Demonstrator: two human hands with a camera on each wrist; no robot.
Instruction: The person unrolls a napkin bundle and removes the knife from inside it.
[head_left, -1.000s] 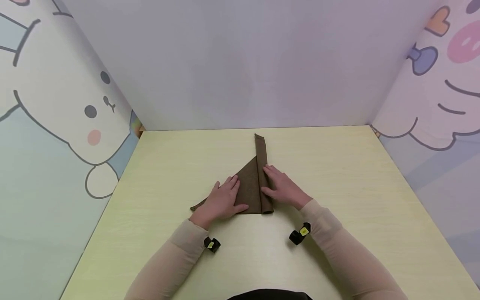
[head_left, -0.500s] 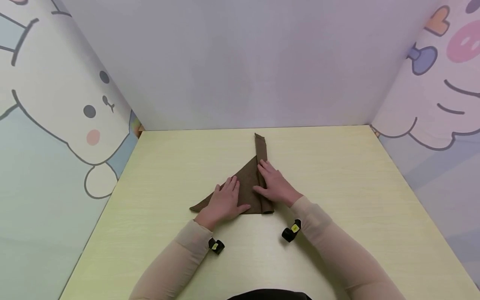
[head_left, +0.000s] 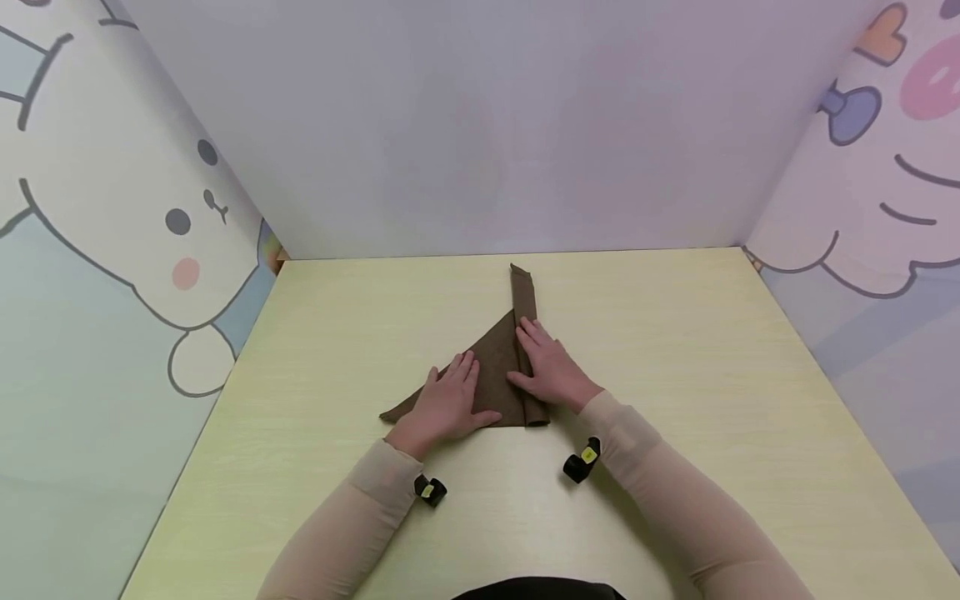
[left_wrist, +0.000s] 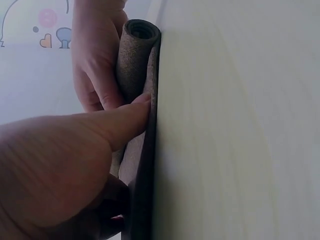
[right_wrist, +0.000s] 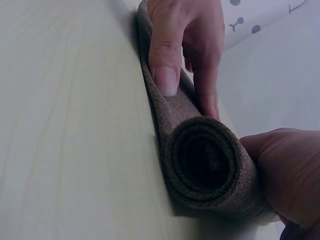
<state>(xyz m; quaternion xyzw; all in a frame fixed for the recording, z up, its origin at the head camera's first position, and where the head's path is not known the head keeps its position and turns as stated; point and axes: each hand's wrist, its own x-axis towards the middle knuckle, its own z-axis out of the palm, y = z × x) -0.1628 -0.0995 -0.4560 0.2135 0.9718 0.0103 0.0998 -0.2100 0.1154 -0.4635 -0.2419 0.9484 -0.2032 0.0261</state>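
Note:
A brown cloth [head_left: 497, 367] lies on the table in a flat triangle, its right edge wound into a narrow roll [head_left: 523, 292] that sticks out past the triangle's top. The right wrist view shows the roll's hollow spiral end [right_wrist: 204, 162]. My left hand [head_left: 444, 402] rests on the triangle's lower left part, fingers spread and straight, thumb pointing right along the near edge. Across the roll lies my right hand [head_left: 557, 371], fingers extended up and left, thumb reaching onto the flat cloth just left of it. Its palm side is hidden.
Pale wood-patterned tabletop [head_left: 660, 333] surrounds the cloth. A plain light wall [head_left: 480, 125] stands at the back, and cartoon-printed panels [head_left: 97, 250] rise at the sides. Black wrist cameras [head_left: 431, 491] hang by both sleeves.
My right hand has shifted left, from the roll's right side to lying across it, its thumb now over the flat cloth. The left hand has barely moved, and the cloth looks the same.

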